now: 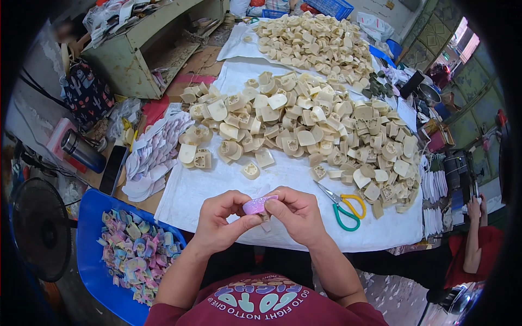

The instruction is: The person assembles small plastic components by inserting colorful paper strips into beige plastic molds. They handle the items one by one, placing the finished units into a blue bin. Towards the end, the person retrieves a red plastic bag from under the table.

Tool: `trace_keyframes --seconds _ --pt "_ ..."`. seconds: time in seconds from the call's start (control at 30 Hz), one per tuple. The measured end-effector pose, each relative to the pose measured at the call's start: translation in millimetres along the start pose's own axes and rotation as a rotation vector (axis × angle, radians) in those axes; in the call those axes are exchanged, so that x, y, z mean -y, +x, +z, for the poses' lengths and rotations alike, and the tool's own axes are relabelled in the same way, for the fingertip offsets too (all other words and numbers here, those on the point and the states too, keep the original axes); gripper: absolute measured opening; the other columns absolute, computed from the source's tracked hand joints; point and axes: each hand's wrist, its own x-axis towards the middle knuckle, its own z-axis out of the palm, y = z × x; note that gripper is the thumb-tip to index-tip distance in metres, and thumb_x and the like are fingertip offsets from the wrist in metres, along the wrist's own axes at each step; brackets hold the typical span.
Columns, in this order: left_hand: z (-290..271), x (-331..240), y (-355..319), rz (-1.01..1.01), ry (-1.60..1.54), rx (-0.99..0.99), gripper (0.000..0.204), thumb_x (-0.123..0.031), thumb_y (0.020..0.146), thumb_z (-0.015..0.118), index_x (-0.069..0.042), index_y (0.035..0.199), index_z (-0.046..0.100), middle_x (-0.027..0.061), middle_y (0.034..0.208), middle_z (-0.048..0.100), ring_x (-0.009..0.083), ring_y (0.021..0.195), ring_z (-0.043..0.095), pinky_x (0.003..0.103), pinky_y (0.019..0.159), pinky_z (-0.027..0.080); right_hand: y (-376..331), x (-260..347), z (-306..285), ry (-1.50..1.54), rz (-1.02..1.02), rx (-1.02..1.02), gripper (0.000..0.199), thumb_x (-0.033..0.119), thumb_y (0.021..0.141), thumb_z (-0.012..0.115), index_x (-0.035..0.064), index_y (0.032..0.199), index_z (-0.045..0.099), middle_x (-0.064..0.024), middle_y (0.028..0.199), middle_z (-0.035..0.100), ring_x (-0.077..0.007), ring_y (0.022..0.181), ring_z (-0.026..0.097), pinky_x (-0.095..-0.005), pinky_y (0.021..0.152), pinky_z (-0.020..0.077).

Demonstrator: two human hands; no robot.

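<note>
Close to my body, above the front edge of the white cloth, both hands hold one small piece. It looks like a shoe heel covered in pink-purple glitter material, with pale strips sticking out above and below. My left hand pinches its left end between thumb and fingers. My right hand grips the right end, thumb on the glitter face. Much of the heel's body is hidden by fingers. Beyond them lie bare beige heels. Right of my right hand rest scissors with green and yellow handles, blades apart.
A large pile of beige heels spreads over the cloth, another behind. Stacked pale cut pieces lie left, beside a phone and thermos. A blue basin holds pastel covered heels. Another person's arm shows right.
</note>
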Motion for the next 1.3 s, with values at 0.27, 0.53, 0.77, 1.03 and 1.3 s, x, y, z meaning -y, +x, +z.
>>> trace_keyframes --seconds 0.27,0.53,0.77,1.03,1.3 --pt "0 11 -6 -0.039 -0.018 -0.043 0.020 -0.004 0.083 0.072 0.001 0.099 0.062 0.0040 0.087 0.068 0.0079 0.078 0.062 0.022 0.069 0.049 -3 2 3 -0.069 0.029 -0.009 0.010 -0.001 0.090 0.056 -0.0036 0.095 0.064 -0.0038 0.086 0.065 -0.0078 0.083 0.059 -0.0224 0.075 0.0477" --pt "0 13 -9 -0.014 -0.004 -0.012 0.019 -0.004 0.084 0.071 0.001 0.100 0.062 0.0051 0.090 0.067 0.0077 0.079 0.062 0.022 0.070 0.048 3 14 -1 -0.165 0.115 0.041 0.014 0.006 0.090 0.059 -0.0031 0.097 0.068 -0.0039 0.084 0.068 -0.0074 0.076 0.062 -0.0220 0.070 0.0493" --pt "3 28 -7 -0.240 -0.323 -0.190 0.022 -0.008 0.086 0.068 0.004 0.102 0.059 0.0117 0.089 0.068 0.0166 0.074 0.066 0.030 0.066 0.057 12 -10 -2 0.004 0.146 -0.070 0.016 0.009 0.090 0.061 -0.0030 0.099 0.066 -0.0047 0.087 0.068 -0.0082 0.075 0.062 -0.0234 0.069 0.0497" --pt "3 27 -7 -0.247 -0.429 -0.224 0.023 -0.012 0.087 0.066 0.003 0.103 0.059 0.0127 0.089 0.068 0.0178 0.073 0.067 0.033 0.064 0.057 3 -5 1 0.104 0.122 0.013 0.015 0.011 0.092 0.060 -0.0015 0.099 0.065 -0.0012 0.084 0.065 -0.0053 0.072 0.057 -0.0220 0.064 0.0468" --pt "-1 23 -14 -0.240 -0.262 -0.196 0.019 -0.006 0.087 0.067 0.003 0.103 0.060 0.0095 0.091 0.068 0.0134 0.076 0.065 0.027 0.065 0.057 3 -19 -2 -0.264 0.186 0.011 0.016 0.014 0.092 0.063 -0.0023 0.092 0.065 -0.0029 0.078 0.065 -0.0054 0.070 0.057 -0.0207 0.063 0.0461"
